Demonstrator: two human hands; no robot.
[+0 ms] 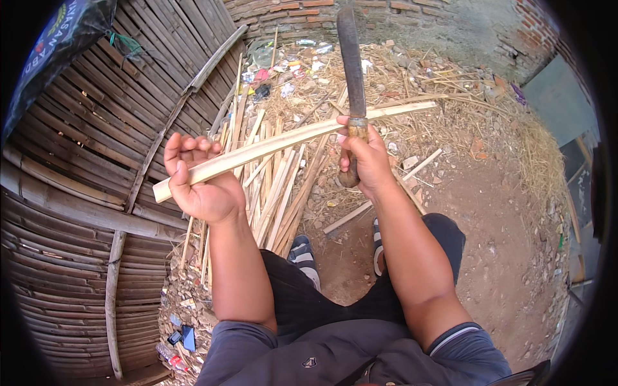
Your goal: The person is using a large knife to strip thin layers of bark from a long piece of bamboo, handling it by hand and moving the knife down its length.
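At nine o'clock the left hand [219, 193] curls loosely around a pale wooden strip [277, 145] near its end, the strip running toward two o'clock, where the right hand [368, 157] wraps the handle of a long knife [351, 61], blade toward twelve. A firmer left hold, with fingers clear of the edge, would likely steady things. Beyond, loose sticks [278, 193] lie around ten o'clock, before a brick wall [290, 14] at twelve.

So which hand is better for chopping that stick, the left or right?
Probably the right hand: it grips the big knife with the blade pointing away from the body. The left hand holds the wooden strip near one end.
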